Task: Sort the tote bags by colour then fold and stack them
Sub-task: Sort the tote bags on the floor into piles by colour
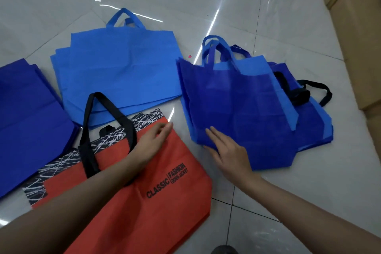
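Note:
Tote bags lie on a glossy tiled floor. A red-orange bag (144, 187) with black handles and printed text lies nearest, and my left hand (153, 142) hovers over its upper edge with relaxed fingers, holding nothing. To the right is a mixed heap with a dark blue bag (237, 109) on top, over light blue ones and black handles (299, 93). My right hand (228, 150) rests flat, fingers straight, on the near left corner of that dark blue bag. A pile of light blue bags (115, 72) lies at the back, and a dark blue pile (28, 126) at the left.
Cardboard boxes (358, 33) stand along the right edge. A small pink scrap (189, 56) lies on the bare tiles (309, 202) between the piles. A dark shoe tip (224, 250) shows at the bottom edge.

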The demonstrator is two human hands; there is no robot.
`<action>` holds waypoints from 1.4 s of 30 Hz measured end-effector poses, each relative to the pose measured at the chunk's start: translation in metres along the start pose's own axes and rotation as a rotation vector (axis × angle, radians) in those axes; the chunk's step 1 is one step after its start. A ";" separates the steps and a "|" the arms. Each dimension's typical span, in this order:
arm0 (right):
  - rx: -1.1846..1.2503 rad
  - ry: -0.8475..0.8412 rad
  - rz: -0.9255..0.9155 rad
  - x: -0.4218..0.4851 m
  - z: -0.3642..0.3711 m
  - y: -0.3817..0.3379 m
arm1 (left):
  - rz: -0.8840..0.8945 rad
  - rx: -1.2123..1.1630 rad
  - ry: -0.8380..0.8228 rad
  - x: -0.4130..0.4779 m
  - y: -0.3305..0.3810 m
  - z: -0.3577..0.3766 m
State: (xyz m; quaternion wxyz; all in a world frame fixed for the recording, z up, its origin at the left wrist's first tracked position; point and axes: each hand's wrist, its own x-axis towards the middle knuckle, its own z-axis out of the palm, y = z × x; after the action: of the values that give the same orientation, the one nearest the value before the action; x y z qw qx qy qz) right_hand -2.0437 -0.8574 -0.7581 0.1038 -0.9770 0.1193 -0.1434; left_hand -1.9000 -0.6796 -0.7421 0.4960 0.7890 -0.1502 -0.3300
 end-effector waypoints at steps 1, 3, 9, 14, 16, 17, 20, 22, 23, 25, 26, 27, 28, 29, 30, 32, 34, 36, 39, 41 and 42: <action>0.019 -0.017 -0.041 -0.004 0.001 -0.009 | -0.085 -0.192 -0.027 0.004 0.009 0.003; 0.065 -0.094 -0.135 -0.013 0.003 -0.029 | -0.108 -0.361 -0.048 0.011 0.017 0.006; 0.071 -0.243 0.184 0.002 0.018 -0.009 | -0.101 -0.145 0.209 0.016 -0.010 -0.019; 0.067 -0.140 0.896 0.026 0.006 0.055 | -0.089 -0.091 0.279 0.003 -0.025 -0.051; 0.220 -0.137 1.078 0.029 0.009 0.066 | -0.112 -0.107 0.292 -0.001 -0.033 -0.065; 0.304 -0.141 1.103 0.030 0.013 0.069 | -0.118 -0.125 0.299 -0.003 -0.038 -0.071; 0.655 -0.140 1.144 0.035 0.026 0.061 | -0.117 -0.138 0.348 -0.012 -0.047 -0.085; 0.732 -0.089 1.062 0.039 0.023 0.046 | -0.114 -0.170 0.387 -0.018 -0.051 -0.093; 0.692 -0.033 0.952 0.043 0.017 0.037 | -0.105 -0.196 0.400 -0.021 -0.051 -0.098; 0.594 0.078 0.695 0.055 0.004 0.021 | -0.077 -0.224 0.416 -0.027 -0.051 -0.112; 0.589 0.116 0.608 0.063 -0.003 0.010 | -0.069 -0.225 0.436 -0.029 -0.052 -0.122; 0.610 0.133 0.544 0.072 -0.006 -0.002 | -0.067 -0.234 0.473 -0.034 -0.053 -0.134; 0.640 0.135 0.503 0.081 -0.006 -0.014 | -0.071 -0.234 0.519 -0.039 -0.055 -0.148; 0.670 0.114 0.480 0.091 -0.003 -0.026 | -0.074 -0.226 0.568 -0.044 -0.059 -0.162; 0.698 0.087 0.457 0.100 0.003 -0.039 | -0.086 -0.203 0.622 -0.051 -0.064 -0.177; 0.744 0.034 0.397 0.117 0.016 -0.069 | -0.128 -0.132 0.732 -0.064 -0.079 -0.205; 0.781 0.009 0.335 0.134 0.033 -0.103 | -0.171 -0.066 0.834 -0.081 -0.094 -0.229; 0.820 -0.024 0.281 0.152 0.046 -0.140 | -0.203 -0.019 0.947 -0.097 -0.108 -0.250; 0.836 -0.091 0.213 0.179 0.070 -0.198 | -0.271 0.046 1.089 -0.120 -0.127 -0.283; 0.859 -0.123 0.179 0.194 0.084 -0.234 | -0.293 0.059 1.142 -0.132 -0.138 -0.306; 0.882 -0.139 0.158 0.200 0.090 -0.251 | -0.312 0.063 1.160 -0.137 -0.143 -0.317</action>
State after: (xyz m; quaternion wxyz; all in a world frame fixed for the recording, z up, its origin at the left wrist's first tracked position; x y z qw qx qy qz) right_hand -1.7790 -0.6568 -0.7318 0.5284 -0.8346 0.1138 -0.1061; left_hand -1.8013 -0.3194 -0.7251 0.4190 0.8674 0.2527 0.0903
